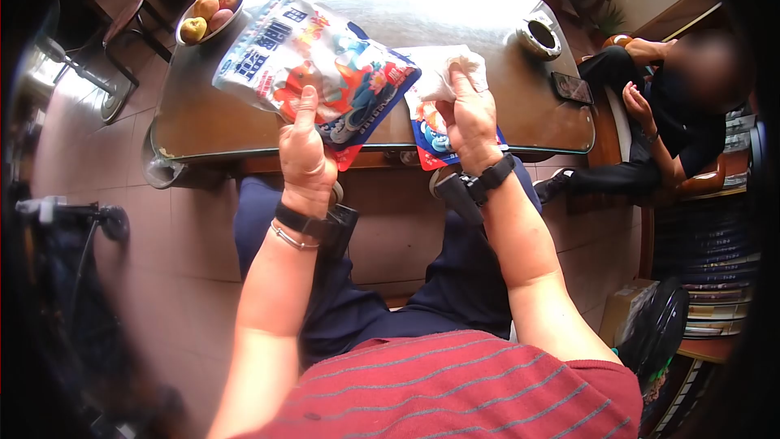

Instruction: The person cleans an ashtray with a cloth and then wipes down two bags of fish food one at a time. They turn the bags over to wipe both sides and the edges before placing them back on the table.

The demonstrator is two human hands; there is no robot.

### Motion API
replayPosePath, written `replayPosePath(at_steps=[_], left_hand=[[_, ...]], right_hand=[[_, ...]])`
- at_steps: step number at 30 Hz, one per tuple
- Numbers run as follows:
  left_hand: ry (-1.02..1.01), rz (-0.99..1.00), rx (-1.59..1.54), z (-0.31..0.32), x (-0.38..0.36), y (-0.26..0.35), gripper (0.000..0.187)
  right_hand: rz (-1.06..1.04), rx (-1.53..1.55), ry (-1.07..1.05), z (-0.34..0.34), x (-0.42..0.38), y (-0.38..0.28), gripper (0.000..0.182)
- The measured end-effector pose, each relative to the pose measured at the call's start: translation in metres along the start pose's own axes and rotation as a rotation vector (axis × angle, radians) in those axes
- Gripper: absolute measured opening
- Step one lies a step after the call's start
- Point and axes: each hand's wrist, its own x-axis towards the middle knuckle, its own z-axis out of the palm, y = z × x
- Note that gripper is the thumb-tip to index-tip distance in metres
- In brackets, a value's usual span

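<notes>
My left hand [305, 150] grips the lower edge of a colourful printed plastic pouch [345, 65], its thumb on the front. The pouch is tilted, with dark lettering near its clear upper left end and red, blue and orange pictures. In my right hand [473, 123] a crumpled white tissue or cloth [435, 65] is pinched between thumb and fingers. Beneath that hand, at the table's near edge, lies another pouch [433, 136] with similar printing, partly covered by the hand and the white piece.
The glossy brown table [219, 126] spans the space before me. On it stand a bowl [180, 31] of several fruits, a round dark-rimmed dish [539, 35] and a phone [573, 88]. A person [691, 130] sits at the right. A stool [126, 20] stands at the left.
</notes>
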Motion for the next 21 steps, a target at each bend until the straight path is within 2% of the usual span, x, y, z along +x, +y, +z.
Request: replayPosePath(at_steps=[2, 4, 5, 8, 12, 14, 18, 21], left_hand=[[-0.008, 0.067, 0.000, 0.000, 0.002, -0.002, 0.032], [0.013, 0.046, 0.003, -0.003, 0.004, -0.003, 0.032], [0.034, 0.019, 0.009, -0.004, 0.005, -0.003, 0.033], [0.035, 0.034, 0.026, -0.005, 0.005, -0.004, 0.033], [0.002, 0.036, 0.021, -0.003, 0.003, -0.001, 0.034], [-0.023, 0.004, 0.022, 0.004, -0.003, 0.004, 0.034], [-0.031, -0.007, 0.042, 0.006, -0.007, 0.007, 0.033], [-0.008, 0.009, 0.040, 0.003, -0.003, 0.003, 0.033]], right_hand=[[-0.019, 0.008, -0.044, -0.016, 0.009, 0.005, 0.018], [0.156, -0.148, -0.074, -0.012, -0.007, 0.004, 0.024], [0.157, -0.149, -0.075, -0.014, -0.009, 0.008, 0.024], [0.175, -0.214, -0.297, -0.015, -0.014, 0.016, 0.038], [0.227, -0.152, -0.354, 0.003, -0.021, 0.008, 0.041], [0.313, -0.082, -0.477, -0.001, -0.010, 0.013, 0.043], [0.346, 0.036, -0.484, 0.011, -0.015, 0.006, 0.040], [0.401, 0.159, -0.369, 0.013, -0.016, 0.003, 0.036]])
